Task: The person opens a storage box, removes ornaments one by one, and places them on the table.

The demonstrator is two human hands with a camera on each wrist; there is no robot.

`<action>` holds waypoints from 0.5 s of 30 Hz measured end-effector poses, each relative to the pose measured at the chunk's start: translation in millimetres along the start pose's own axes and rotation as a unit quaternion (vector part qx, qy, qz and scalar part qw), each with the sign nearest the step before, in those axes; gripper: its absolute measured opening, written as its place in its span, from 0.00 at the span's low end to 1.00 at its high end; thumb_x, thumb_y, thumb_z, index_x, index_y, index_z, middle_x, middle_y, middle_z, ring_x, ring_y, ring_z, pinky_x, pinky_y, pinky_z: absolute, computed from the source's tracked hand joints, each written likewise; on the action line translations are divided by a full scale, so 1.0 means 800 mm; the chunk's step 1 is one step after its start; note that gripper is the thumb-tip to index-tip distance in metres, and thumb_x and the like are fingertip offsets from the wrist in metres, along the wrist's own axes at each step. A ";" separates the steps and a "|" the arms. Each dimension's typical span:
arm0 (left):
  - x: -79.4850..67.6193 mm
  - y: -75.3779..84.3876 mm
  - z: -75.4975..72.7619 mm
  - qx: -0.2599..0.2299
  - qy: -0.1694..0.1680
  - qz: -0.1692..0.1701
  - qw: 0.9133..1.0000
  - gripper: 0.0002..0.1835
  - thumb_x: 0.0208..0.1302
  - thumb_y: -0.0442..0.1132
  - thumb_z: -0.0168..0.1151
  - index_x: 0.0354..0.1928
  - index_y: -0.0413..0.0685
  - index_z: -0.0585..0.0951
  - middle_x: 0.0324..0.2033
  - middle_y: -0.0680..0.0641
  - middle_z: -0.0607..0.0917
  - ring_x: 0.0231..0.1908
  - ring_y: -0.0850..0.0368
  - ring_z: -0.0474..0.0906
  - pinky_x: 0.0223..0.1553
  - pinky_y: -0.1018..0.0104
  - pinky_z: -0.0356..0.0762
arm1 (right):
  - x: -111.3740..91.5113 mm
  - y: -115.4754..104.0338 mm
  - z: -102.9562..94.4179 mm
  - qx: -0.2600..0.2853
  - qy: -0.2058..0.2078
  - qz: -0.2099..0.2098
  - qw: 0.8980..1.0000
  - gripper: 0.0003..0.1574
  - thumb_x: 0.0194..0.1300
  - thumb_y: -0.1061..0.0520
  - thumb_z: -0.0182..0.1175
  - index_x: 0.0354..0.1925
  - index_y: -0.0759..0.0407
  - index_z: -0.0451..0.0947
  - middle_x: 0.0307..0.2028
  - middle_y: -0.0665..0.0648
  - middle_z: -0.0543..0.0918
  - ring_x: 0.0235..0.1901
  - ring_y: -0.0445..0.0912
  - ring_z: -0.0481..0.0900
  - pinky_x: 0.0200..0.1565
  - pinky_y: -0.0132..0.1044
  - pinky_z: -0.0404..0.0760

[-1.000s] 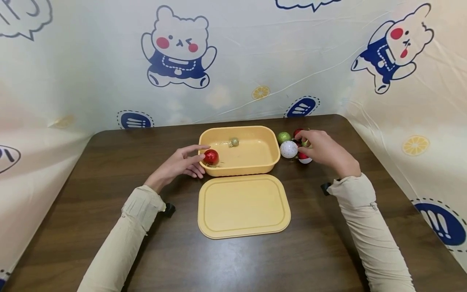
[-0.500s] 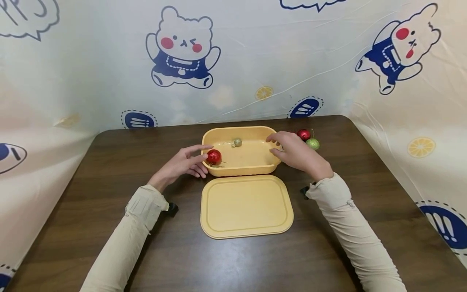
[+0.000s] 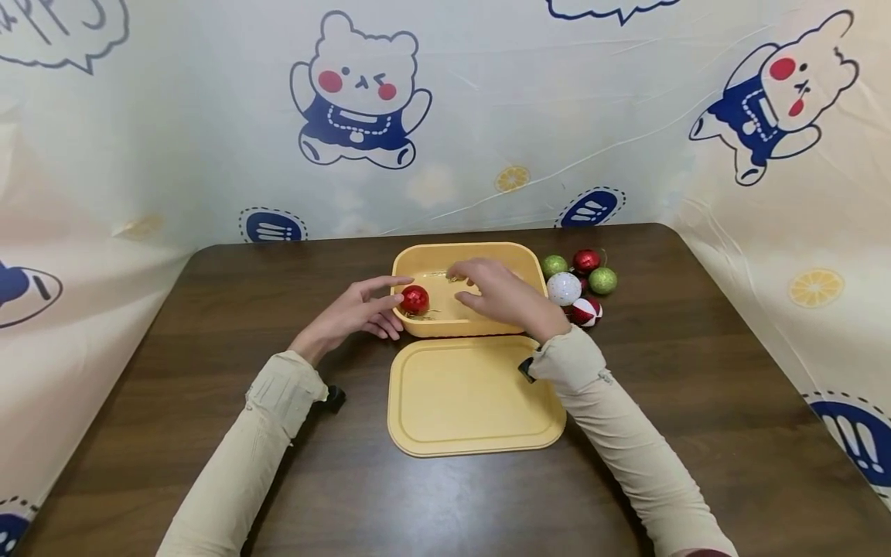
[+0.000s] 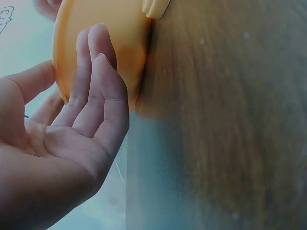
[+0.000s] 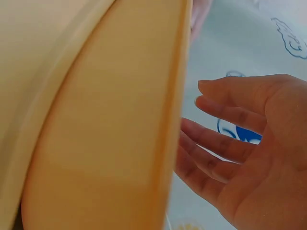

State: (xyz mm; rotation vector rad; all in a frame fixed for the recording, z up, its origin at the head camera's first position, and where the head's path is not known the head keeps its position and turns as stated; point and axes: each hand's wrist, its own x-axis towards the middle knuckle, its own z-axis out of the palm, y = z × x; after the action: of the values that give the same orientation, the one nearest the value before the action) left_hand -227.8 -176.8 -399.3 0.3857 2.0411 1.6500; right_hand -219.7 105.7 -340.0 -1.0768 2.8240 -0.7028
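A yellow plastic box (image 3: 473,328) stands near the back of the table. At its left end my left hand (image 3: 355,313) rests thumb and index finger at the rim, with the other fingers lower along the outside wall. Beside that thumb lies a shiny red Christmas bauble (image 3: 415,300) inside the box. My right hand (image 3: 508,298) reaches over the box, fingers loosely bent and thumb apart, with nothing between them. Its fingertips are at a gold string (image 3: 455,278); the small gold bauble there is mostly hidden by the hand. In the right wrist view the box wall (image 5: 105,124) stands before the fingers.
Several baubles lie right of the box, among them a white one (image 3: 564,288), a green glittery one (image 3: 602,280) and a red-and-white one (image 3: 587,312). The yellow lid (image 3: 473,398) lies flat in front of the box. A printed cloth (image 3: 473,116) hangs behind the table.
My right hand has moved left from the bauble pile, past the box's right end, to over its inside. My left hand has stayed at the rim. The view has shifted slightly.
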 end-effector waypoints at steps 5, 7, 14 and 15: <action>0.003 0.000 0.003 0.002 0.000 -0.001 1.000 0.27 0.73 0.50 0.58 0.71 0.58 0.69 0.32 0.33 0.87 0.30 0.44 0.86 0.36 0.52 0.86 | 0.020 -0.007 0.026 0.032 -0.012 0.002 0.999 0.25 0.71 0.58 0.60 0.63 0.65 0.73 0.61 0.64 0.77 0.58 0.57 0.77 0.61 0.47 0.74; 0.003 0.000 0.003 0.002 0.000 -0.001 1.000 0.28 0.73 0.50 0.59 0.71 0.58 0.69 0.32 0.34 0.87 0.30 0.44 0.86 0.37 0.52 0.86 | 0.026 -0.008 0.038 0.048 -0.015 0.003 0.999 0.28 0.72 0.55 0.59 0.67 0.63 0.70 0.66 0.64 0.72 0.65 0.56 0.71 0.66 0.48 0.69; 0.003 -0.003 0.001 -0.001 0.006 -0.002 1.000 0.30 0.73 0.48 0.59 0.73 0.54 0.67 0.31 0.34 0.87 0.29 0.45 0.86 0.37 0.53 0.86 | 0.035 -0.002 0.067 0.160 -0.025 0.005 0.987 0.34 0.76 0.56 0.55 0.74 0.57 0.59 0.70 0.59 0.68 0.68 0.52 0.69 0.66 0.45 0.70; 0.003 -0.003 0.001 -0.003 0.006 -0.002 1.000 0.30 0.73 0.48 0.59 0.73 0.54 0.67 0.31 0.34 0.87 0.29 0.46 0.86 0.37 0.53 0.86 | 0.036 0.000 0.068 0.176 -0.028 0.009 0.984 0.34 0.75 0.57 0.55 0.74 0.56 0.58 0.69 0.59 0.68 0.66 0.52 0.71 0.64 0.45 0.73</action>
State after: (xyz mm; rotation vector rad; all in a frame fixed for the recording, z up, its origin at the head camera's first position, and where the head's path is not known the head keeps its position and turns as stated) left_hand -229.4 -175.6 -402.1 0.3690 2.0443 1.6595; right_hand -230.7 65.6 -384.8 -0.9907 2.5259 -1.0975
